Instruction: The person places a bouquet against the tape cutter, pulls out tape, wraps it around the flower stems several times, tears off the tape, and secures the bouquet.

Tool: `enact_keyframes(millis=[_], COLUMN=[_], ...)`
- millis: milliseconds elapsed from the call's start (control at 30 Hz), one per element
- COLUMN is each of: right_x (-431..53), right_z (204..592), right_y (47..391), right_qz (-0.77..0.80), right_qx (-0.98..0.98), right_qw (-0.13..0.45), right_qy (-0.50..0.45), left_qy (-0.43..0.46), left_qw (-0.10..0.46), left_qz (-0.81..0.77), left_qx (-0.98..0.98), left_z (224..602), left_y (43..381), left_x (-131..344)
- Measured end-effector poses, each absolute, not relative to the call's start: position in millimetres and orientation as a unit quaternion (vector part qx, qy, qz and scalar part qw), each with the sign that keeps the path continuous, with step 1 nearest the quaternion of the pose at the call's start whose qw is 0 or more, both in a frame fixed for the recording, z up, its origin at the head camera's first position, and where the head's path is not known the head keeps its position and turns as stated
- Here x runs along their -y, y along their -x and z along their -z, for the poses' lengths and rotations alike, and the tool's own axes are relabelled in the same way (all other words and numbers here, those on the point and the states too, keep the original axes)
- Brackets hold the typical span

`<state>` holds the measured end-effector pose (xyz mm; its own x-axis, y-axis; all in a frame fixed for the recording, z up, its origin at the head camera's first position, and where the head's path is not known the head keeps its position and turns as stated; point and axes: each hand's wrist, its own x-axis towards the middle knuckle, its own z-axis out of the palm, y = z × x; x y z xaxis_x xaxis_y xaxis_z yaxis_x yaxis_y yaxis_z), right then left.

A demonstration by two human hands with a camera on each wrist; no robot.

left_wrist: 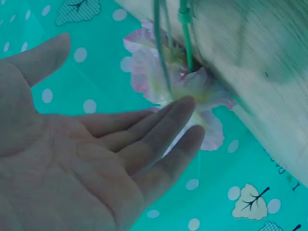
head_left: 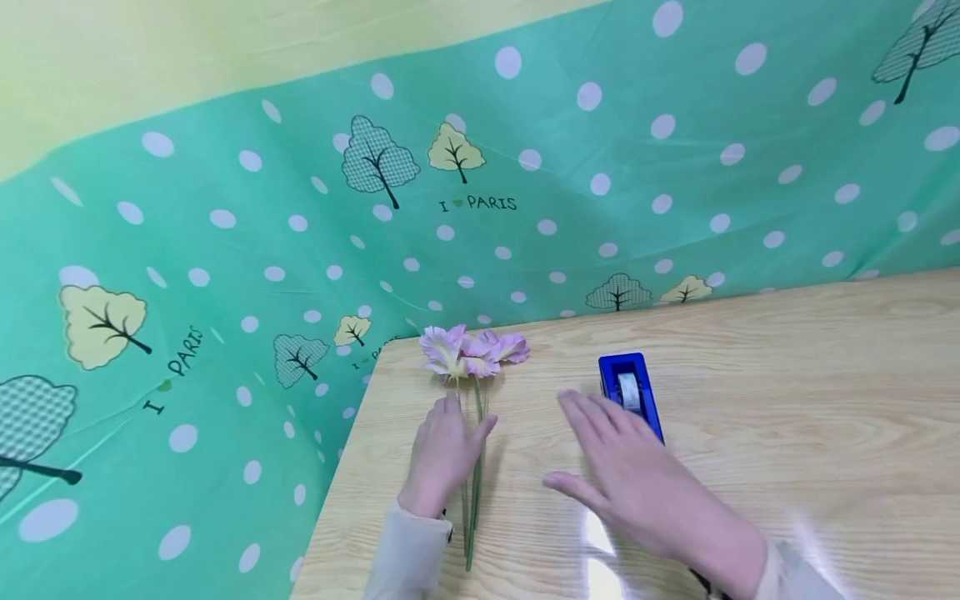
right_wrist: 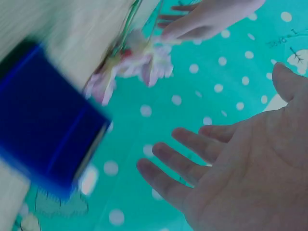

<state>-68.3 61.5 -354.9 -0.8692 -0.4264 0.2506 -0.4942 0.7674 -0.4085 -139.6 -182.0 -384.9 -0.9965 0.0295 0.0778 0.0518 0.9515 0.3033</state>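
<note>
Pinkish-purple flowers [head_left: 468,350] on long green stems [head_left: 476,483] lie on the left part of the table. My left hand [head_left: 442,450] is over the stems just below the blossoms, its fingers straight and the thumb spread apart; in the left wrist view its fingertips overlap the petals [left_wrist: 149,72]. My right hand [head_left: 637,475] reaches in flat with fingers extended and thumb out, holding nothing. Right by its fingertips stands a blue tape dispenser [head_left: 622,363] with a roll of clear tape [head_left: 629,392], partly hidden behind the hand.
The light wood table [head_left: 810,375] runs far to the right. A green polka-dot cloth [head_left: 525,200] with printed trees hangs behind it and along its left side. Glare spots lie on the wood near the right forearm.
</note>
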Motion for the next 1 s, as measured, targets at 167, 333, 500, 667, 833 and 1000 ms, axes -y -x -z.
enact_keyframes(millis=[167, 333, 500, 667, 833, 1000], right_x=[-34, -8, 8, 24, 43, 59], right_z=[356, 364, 374, 380, 381, 380], right_y=[75, 80, 79, 80, 86, 88], right_qz=[-0.245, -0.208, -0.182, -0.191, -0.231, -0.248], right_qx=[0.936, 0.943, 0.947, 0.941, 0.933, 0.927], right_qw=[-0.007, -0.036, -0.016, 0.0, -0.002, -0.047], right_qy=[-0.252, -0.256, -0.265, -0.28, -0.277, -0.278], left_qy=[0.017, -0.019, -0.04, -0.045, -0.038, -0.032], left_qw=[0.054, 0.071, 0.037, 0.001, -0.011, -0.023], left_qz=[0.114, 0.08, 0.129, 0.163, 0.165, 0.169], left_qx=[0.992, 0.994, 0.99, 0.986, 0.985, 0.985], left_z=[388, 386, 383, 386, 391, 396], left_y=[150, 156, 158, 164, 166, 166], left_x=[185, 190, 196, 198, 197, 197])
